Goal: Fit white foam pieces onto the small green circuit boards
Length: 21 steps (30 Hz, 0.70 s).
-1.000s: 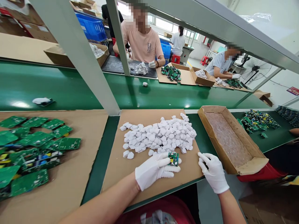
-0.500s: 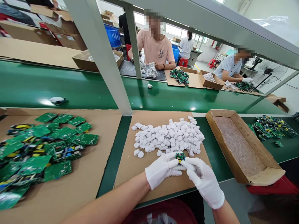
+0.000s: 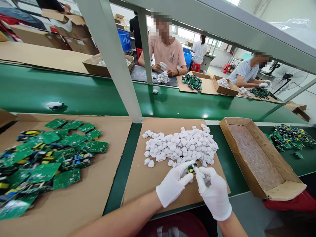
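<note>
My left hand, in a white glove, grips a small green circuit board with a yellow part on it. The board is tilted between thumb and fingers. From the other side, my gloved right hand pinches at the board's right edge, its fingers curled. Fingers cover much of the board, so whether a small piece is also pinched there cannot be seen. Just beyond both hands lies a pile of small white pieces on a cardboard sheet.
At left, many green circuit boards lie on cardboard. An open cardboard box stands at right, beside more boards. Behind runs a green conveyor belt carrying two small items. A slanted metal post rises ahead; co-workers sit across.
The circuit board has tilted in my fingers, and my right hand has turned slightly around it. Small items on the belt have shifted left. My view has swung a little left.
</note>
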Available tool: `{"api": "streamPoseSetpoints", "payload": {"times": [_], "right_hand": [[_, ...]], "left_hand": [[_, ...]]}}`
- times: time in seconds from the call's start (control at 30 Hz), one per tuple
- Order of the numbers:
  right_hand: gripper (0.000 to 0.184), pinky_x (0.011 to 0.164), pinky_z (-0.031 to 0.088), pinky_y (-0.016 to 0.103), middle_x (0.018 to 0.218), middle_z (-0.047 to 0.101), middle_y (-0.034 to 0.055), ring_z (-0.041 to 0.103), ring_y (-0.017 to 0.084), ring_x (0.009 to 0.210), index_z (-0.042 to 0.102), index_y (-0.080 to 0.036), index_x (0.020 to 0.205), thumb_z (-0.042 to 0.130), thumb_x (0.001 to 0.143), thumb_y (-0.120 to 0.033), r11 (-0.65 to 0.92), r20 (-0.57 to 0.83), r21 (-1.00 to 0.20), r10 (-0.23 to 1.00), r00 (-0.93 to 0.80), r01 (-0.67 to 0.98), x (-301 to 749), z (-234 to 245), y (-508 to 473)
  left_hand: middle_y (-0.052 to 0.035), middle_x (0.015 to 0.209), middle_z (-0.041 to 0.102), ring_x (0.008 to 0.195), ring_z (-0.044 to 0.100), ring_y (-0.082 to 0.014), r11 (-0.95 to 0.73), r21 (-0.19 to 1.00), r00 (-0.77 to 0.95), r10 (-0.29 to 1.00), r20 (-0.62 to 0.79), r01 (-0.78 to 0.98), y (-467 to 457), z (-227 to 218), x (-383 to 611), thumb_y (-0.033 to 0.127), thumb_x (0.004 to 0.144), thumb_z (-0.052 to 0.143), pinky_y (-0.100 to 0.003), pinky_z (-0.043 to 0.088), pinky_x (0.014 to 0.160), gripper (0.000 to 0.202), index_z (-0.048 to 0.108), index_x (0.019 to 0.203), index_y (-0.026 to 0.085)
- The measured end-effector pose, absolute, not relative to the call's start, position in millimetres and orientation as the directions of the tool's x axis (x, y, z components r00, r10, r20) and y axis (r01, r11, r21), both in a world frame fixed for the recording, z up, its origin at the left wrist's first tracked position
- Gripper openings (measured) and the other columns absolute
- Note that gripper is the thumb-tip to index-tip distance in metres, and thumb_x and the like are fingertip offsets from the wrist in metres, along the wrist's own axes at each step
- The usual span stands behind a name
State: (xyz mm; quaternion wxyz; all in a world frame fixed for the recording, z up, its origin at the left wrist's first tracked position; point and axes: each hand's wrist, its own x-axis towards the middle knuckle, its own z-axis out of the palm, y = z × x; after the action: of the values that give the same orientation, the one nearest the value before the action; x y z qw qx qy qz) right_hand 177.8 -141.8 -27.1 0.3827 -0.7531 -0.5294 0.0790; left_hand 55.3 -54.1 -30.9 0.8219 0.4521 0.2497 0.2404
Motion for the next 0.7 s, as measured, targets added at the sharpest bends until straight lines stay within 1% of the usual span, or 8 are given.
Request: {"api": "streamPoseSetpoints", "payload": {"times": [0.17, 0.27, 0.33, 0.37, 0.43, 0.5, 0.6, 0.7], "right_hand": [[0.015, 0.054, 0.048, 0.023, 0.066, 0.066, 0.0003, 0.061, 0.014, 0.054, 0.062, -0.021, 0.09, 0.053, 0.082, -0.028, -0.165, 0.33, -0.563, 0.854, 0.403, 0.81, 177.9, -29.8, -135.9], [0.027, 0.055, 0.049, 0.023, 0.078, 0.066, 0.0013, 0.058, 0.011, 0.052, 0.058, -0.021, 0.107, 0.054, 0.082, -0.029, -0.071, 0.272, -0.615, 0.916, 0.295, 0.785, 185.3, -21.4, -138.9], [0.037, 0.054, 0.05, 0.024, 0.083, 0.064, 0.0031, 0.056, 0.011, 0.053, 0.052, -0.02, 0.119, 0.054, 0.083, -0.029, -0.023, 0.294, -0.633, 0.918, 0.267, 0.774, 189.7, -17.3, -140.8], [0.037, 0.056, 0.051, 0.025, 0.085, 0.063, 0.0043, 0.058, 0.012, 0.058, 0.053, -0.021, 0.12, 0.054, 0.084, -0.028, -0.006, 0.329, -0.619, 0.906, 0.266, 0.785, 190.8, -16.8, -140.8], [0.027, 0.065, 0.053, 0.028, 0.09, 0.063, 0.0063, 0.062, 0.016, 0.074, 0.06, -0.023, 0.111, 0.053, 0.085, -0.025, 0.032, 0.435, -0.547, 0.865, 0.252, 0.836, 190.4, -19.2, -138.9], [0.019, 0.074, 0.053, 0.031, 0.098, 0.063, 0.0071, 0.061, 0.019, 0.087, 0.066, -0.026, 0.099, 0.055, 0.084, -0.022, 0.073, 0.541, -0.44, 0.817, 0.199, 0.895, 187.1, -25.4, -135.1], [0.02, 0.076, 0.052, 0.036, 0.102, 0.062, 0.0067, 0.06, 0.021, 0.089, 0.067, -0.03, 0.097, 0.058, 0.082, -0.02, 0.067, 0.64, -0.313, 0.752, 0.158, 0.948, 180.1, -36.4, -129.2], [0.021, 0.077, 0.051, 0.038, 0.107, 0.062, 0.0063, 0.059, 0.022, 0.092, 0.067, -0.031, 0.097, 0.059, 0.081, -0.02, 0.048, 0.644, -0.274, 0.751, 0.146, 0.96, 174.5, -41.5, -125.0]], "left_hand": [[-0.0085, 0.105, 0.061, 0.083, 0.056, -0.0177, 0.493, 0.855, 0.758, 0.616, -0.214, -0.159, -51.7, -26.1, 54.3, 0.034, 0.072, 0.067, -0.032, 0.047, 0.075, 0.053, 0.055, 0.121, 0.018], [-0.0086, 0.099, 0.062, 0.083, 0.057, -0.0176, 0.533, 0.832, 0.811, 0.549, -0.203, -0.153, -47.6, -18.5, 53.2, 0.036, 0.075, 0.064, -0.03, 0.047, 0.073, 0.048, 0.056, 0.118, 0.017], [-0.0087, 0.098, 0.062, 0.084, 0.059, -0.0178, 0.558, 0.817, 0.83, 0.518, -0.207, -0.144, -45.7, -15.1, 52.8, 0.037, 0.077, 0.062, -0.029, 0.047, 0.072, 0.043, 0.057, 0.115, 0.017], [-0.0086, 0.099, 0.062, 0.084, 0.059, -0.0176, 0.569, 0.81, 0.833, 0.51, -0.216, -0.139, -45.2, -14.4, 52.7, 0.037, 0.077, 0.062, -0.029, 0.047, 0.072, 0.041, 0.057, 0.113, 0.017], [-0.0081, 0.099, 0.06, 0.082, 0.059, -0.0167, 0.592, 0.795, 0.837, 0.496, -0.232, -0.131, -45.1, -14.7, 53.0, 0.037, 0.076, 0.063, -0.029, 0.047, 0.071, 0.037, 0.059, 0.107, 0.017], [-0.0067, 0.093, 0.06, 0.078, 0.057, -0.0152, 0.601, 0.786, 0.838, 0.496, -0.226, -0.144, -46.1, -15.9, 54.1, 0.039, 0.075, 0.064, -0.028, 0.046, 0.07, 0.034, 0.06, 0.099, 0.016], [-0.0032, 0.079, 0.057, 0.071, 0.052, -0.0136, 0.551, 0.812, 0.812, 0.555, -0.183, -0.193, -48.0, -17.3, 57.0, 0.038, 0.068, 0.07, -0.026, 0.044, 0.065, 0.032, 0.059, 0.085, 0.014], [-0.0011, 0.072, 0.056, 0.067, 0.048, -0.0126, 0.469, 0.859, 0.754, 0.635, -0.168, -0.204, -48.1, -17.4, 59.3, 0.031, 0.06, 0.076, -0.024, 0.04, 0.06, 0.03, 0.057, 0.076, 0.014]]}}
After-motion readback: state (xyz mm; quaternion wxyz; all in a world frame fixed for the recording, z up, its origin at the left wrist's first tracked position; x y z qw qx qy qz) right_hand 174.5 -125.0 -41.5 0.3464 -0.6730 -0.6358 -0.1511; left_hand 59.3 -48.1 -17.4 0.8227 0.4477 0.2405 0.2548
